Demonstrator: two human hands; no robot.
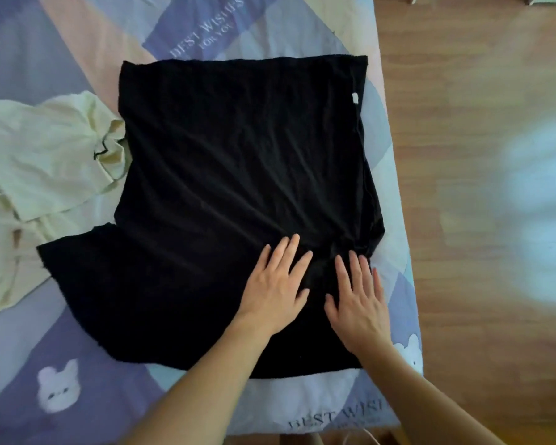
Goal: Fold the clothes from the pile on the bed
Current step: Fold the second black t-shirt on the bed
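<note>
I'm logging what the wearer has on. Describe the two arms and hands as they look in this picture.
Both forearms are bare, with no sleeves showing up to the frame's lower edge. The left hand and right hand wear no gloves; no rings, watch or bracelets are visible. The fingernails look short and unpainted.

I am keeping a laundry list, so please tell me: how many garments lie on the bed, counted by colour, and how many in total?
Black: 1, the black garment, spread flat under the left hand and the right hand.
Cream: 1 at least, the cream clothes lying crumpled beside it; I cannot tell if this is more than one piece.
Total: 2 at least.
</note>
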